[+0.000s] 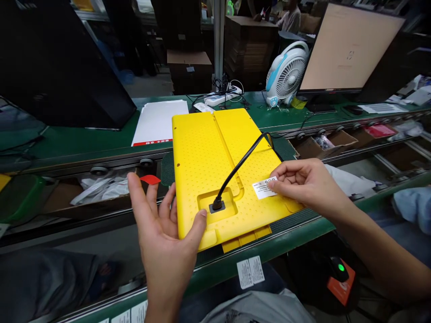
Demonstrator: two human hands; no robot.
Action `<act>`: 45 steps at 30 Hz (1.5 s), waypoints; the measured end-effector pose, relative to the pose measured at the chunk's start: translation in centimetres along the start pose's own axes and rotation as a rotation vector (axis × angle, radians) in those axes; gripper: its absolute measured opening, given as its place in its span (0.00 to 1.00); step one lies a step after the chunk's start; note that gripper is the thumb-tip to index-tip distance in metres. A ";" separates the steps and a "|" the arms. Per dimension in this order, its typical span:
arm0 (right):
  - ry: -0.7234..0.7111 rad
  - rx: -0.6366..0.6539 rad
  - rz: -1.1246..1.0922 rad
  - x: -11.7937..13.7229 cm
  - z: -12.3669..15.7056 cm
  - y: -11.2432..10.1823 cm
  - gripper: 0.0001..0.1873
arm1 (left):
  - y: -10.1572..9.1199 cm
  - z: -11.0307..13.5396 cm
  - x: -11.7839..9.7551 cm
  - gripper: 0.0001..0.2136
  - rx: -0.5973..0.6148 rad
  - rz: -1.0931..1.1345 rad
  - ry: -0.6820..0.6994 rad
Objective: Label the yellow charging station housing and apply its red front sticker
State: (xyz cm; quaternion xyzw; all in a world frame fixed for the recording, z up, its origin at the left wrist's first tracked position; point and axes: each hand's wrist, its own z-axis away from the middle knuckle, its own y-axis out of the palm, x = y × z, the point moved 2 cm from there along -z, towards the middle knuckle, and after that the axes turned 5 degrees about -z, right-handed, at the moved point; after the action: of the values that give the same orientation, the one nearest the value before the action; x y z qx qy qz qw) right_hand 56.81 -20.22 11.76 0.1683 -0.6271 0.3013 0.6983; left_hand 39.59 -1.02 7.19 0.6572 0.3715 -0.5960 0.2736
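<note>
A yellow perforated plastic panel (215, 166) lies tilted across the green bench edge, with a black cable (242, 168) rising from a square socket (217, 206) in its recessed lower part. My left hand (161, 237) grips the panel's lower left edge, thumb on top and fingers spread beside it. My right hand (310, 186) pinches a small white printed label (265, 187) between thumb and fingers, and the label sits against the panel's right side. A small red tag (150, 179) shows just above my left fingers.
White sheets with a red strip (158, 122) lie behind the panel on the green bench (84, 143). Farther back stand a power strip (222, 96), a white-blue fan (286, 74) and a monitor (348, 47). Below the roller rail sit open cardboard boxes (328, 143).
</note>
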 end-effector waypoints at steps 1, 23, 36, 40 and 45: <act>0.002 0.001 0.002 0.0 0.0 0.0 0.14 | 0.0 0.0 0.0 0.57 -0.001 -0.001 -0.002; 0.008 0.312 0.861 4.9 -3.0 0.2 0.10 | 0.0 -0.1 0.0 0.58 0.023 0.001 0.025; 0.181 0.734 0.944 6.5 -5.8 -0.4 0.05 | 0.0 -0.2 0.2 0.58 0.022 0.006 0.042; 0.088 0.754 1.095 6.6 -6.1 -0.1 0.05 | -0.1 -0.2 0.2 0.58 0.021 0.008 0.033; -0.024 0.699 1.214 6.5 -5.5 -0.2 0.04 | 0.0 -0.2 0.2 0.58 0.027 0.010 0.043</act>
State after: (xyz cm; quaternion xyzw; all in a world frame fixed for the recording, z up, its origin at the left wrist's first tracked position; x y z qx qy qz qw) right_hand 61.40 -15.61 17.24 0.0061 -0.4843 0.8203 0.3044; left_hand 39.74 -0.84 7.04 0.6754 0.3660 -0.5853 0.2594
